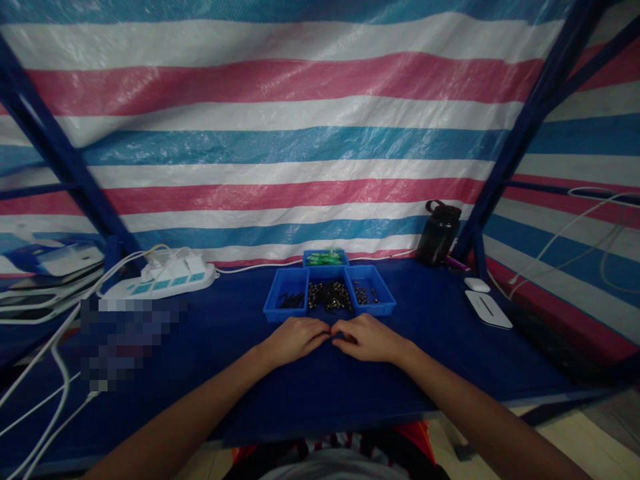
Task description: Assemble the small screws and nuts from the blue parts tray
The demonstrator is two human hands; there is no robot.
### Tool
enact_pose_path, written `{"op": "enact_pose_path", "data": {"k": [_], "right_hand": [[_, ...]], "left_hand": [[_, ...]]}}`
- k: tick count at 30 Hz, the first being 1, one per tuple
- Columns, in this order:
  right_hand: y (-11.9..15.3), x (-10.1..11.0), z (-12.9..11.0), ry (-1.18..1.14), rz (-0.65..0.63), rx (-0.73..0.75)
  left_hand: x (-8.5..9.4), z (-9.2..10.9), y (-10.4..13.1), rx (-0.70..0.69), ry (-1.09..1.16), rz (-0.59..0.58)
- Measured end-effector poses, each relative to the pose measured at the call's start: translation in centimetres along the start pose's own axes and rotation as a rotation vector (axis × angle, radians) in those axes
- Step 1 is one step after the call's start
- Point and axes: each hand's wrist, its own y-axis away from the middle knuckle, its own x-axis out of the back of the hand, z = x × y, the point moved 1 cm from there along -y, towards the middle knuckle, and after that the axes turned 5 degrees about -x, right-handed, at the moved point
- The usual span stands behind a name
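Note:
My left hand [299,339] and my right hand [367,338] meet fingertip to fingertip just above the blue table, in front of the parts bins. Both are closed in a pinch. Whatever small dark piece may lie between the fingertips is too small to name. Behind them, a blue bin [270,311] on the left holds dark, thin pieces. The middle bin has a heap of small black and brass-coloured parts [330,295]. In the right blue bin [384,309] lie a few small metallic parts. A smaller blue bin [326,263] at the back holds green pieces.
A white power strip [165,285] with plugs and cables lies at the left. At the back right stands a dark bottle [438,233]. A white flat device [488,309] and a small white case [477,285] rest at the right. Striped sheeting [300,147] hangs behind.

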Motion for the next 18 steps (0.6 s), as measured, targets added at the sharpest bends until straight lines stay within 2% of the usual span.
{"op": "enact_pose_path", "data": {"k": [10,18], "right_hand": [[-0.15,-0.25,0.31,0.036,-0.006,0.03],[-0.29,-0.36,0.68,0.067,0.038,-0.007]], "left_hand": [[0.11,0.05,0.03,0.008,0.004,0.013],[-0.07,-0.13,0.03,0.008,0.006,0.017]]}}
